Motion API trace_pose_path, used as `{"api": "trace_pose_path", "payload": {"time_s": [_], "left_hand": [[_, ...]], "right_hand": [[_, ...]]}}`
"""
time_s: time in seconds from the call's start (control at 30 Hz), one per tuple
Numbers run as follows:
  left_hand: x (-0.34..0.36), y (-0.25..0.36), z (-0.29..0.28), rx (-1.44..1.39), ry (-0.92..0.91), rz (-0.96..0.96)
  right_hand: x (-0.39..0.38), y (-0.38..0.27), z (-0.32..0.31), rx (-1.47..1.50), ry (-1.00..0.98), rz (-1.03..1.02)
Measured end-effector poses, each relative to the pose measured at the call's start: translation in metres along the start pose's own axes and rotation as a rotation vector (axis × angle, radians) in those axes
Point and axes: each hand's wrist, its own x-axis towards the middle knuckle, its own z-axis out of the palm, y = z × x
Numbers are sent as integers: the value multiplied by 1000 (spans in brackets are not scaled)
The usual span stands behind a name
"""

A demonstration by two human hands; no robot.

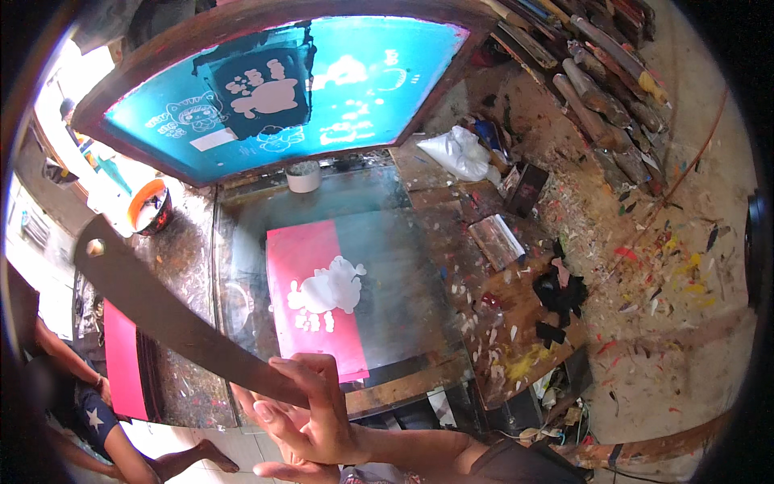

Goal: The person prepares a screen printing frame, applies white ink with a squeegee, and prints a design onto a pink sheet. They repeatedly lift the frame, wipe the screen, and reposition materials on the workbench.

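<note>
My right hand (318,423) is at the lower middle, its forearm coming in from the lower right. Its fingers are closed on one end of a long, flat, grey-brown blade-like strip (181,319), which has a hole near its far tip and slants up to the left. Beyond the hand lies a pink-red sheet (302,254) with a white printed figure, flat on a dark glassy board (403,323). Raised and tilted behind it is a screen-printing frame (334,101) with blue mesh and pale stencil shapes. My left hand is not in view.
Red sheets (125,363) are stacked at the left, near a seated person's leg (125,448). An orange-rimmed tub (151,206) and a white cup (304,177) stand farther back. Right are a white plastic bag (458,153), black rag (559,290) and wooden-handled tools (592,93).
</note>
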Motion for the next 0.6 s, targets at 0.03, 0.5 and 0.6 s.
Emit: {"api": "trace_pose_path", "payload": {"time_s": [0.03,0.5,0.6], "left_hand": [[-1,7,1,84,14,27],[-11,9,-28,312,-71,6],[-15,7,-44,672,-181,-34]], "right_hand": [[2,-3,2,7,5,-5],[-26,-15,3,226,-107,249],[-20,-19,10,324,-127,277]]}}
